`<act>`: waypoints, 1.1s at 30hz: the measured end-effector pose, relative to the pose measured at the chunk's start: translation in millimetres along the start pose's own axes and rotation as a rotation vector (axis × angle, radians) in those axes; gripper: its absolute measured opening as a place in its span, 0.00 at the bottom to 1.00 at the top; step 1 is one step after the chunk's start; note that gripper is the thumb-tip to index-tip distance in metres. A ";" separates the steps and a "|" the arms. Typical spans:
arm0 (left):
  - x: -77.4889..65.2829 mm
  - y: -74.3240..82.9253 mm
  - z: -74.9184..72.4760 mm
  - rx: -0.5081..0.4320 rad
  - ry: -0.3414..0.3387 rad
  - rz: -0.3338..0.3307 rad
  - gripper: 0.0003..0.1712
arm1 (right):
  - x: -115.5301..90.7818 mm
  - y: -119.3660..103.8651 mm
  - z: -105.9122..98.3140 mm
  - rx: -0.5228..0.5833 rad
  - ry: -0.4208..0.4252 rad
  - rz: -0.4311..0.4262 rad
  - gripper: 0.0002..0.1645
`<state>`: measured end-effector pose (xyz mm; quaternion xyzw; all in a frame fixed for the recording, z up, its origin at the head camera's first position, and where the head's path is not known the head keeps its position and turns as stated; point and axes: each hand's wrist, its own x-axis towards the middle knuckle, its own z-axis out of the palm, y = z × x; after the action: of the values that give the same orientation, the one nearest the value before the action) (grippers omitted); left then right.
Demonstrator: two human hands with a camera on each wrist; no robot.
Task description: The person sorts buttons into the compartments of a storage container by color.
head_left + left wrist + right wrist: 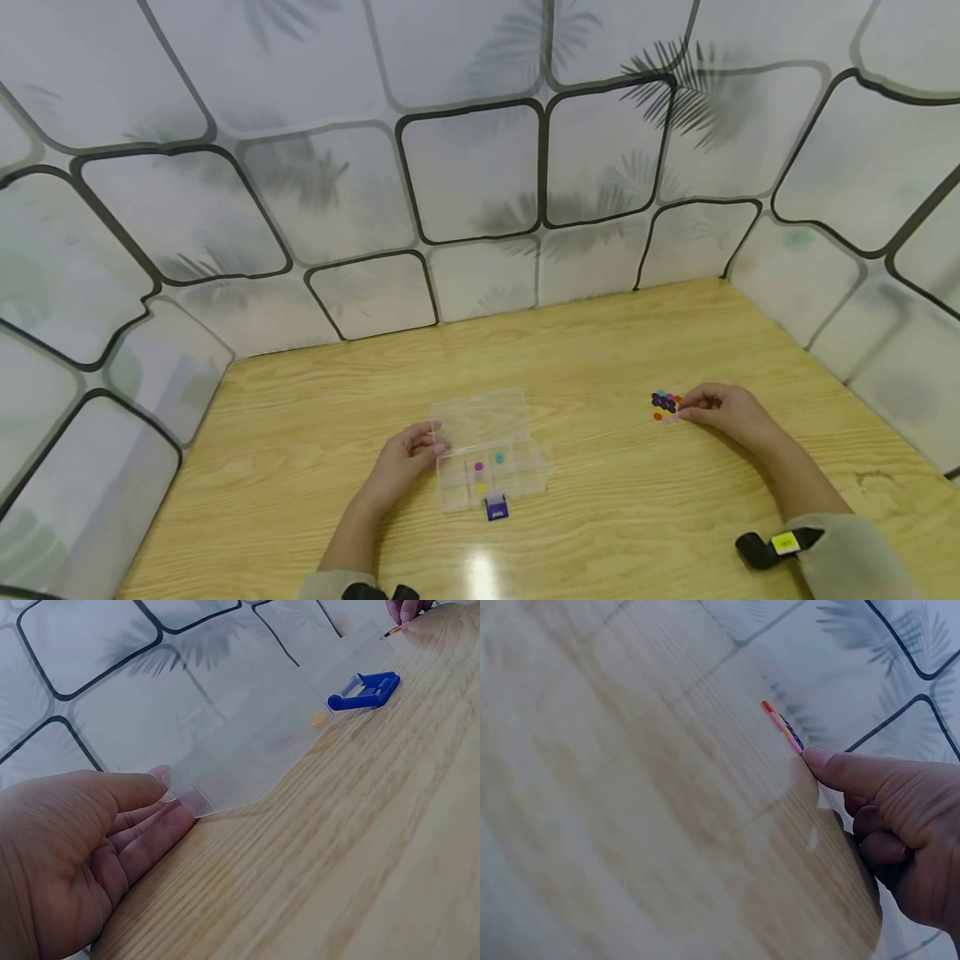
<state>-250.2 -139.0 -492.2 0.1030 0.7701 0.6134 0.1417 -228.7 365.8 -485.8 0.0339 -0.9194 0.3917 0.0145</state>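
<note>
A clear plastic compartment box [450,498] lies on the table with its transparent lid [480,419] tipped back. Inside it are small magenta [478,467], light blue [499,458] and yellow [482,488] pieces. My left hand [405,462] holds the box's left end between thumb and fingers, as the left wrist view also shows. Farther right is a cluster of small flat discs [663,402] in purple, orange, pink and blue. At the cluster's right edge, my right hand [731,415] pinches at a disc with thumb and forefinger; the fingertips hide most of that disc.
A blue clasp-like piece [496,507] is at the box's front edge. The wood-grain table [600,500] runs back to a patterned fabric wall [480,167] that also encloses both sides.
</note>
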 end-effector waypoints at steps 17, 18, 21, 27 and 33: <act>-2.2 1.7 -0.2 0.000 0.008 0.004 0.26 | -0.5 -16.7 10.4 -0.260 0.024 -0.080 0.13; -2.1 1.9 -0.3 -0.002 0.005 0.006 0.27 | -1.1 -16.8 11.2 -0.281 0.029 -0.079 0.13; -1.7 2.6 -0.4 -0.005 -0.004 0.004 0.27 | -3.7 -16.7 14.2 -0.354 0.049 -0.093 0.12; -1.0 3.0 -0.3 -0.009 0.004 -0.010 0.27 | -7.9 -16.9 20.0 -0.449 0.097 -0.145 0.09; -0.9 3.2 -0.1 -0.010 -0.015 -0.002 0.28 | -9.7 -16.2 20.2 -0.441 0.116 -0.147 0.09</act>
<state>-249.4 -138.7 -489.0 0.1059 0.7660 0.6164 0.1487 -217.8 340.6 -488.7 0.0743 -0.9754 0.1804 0.1027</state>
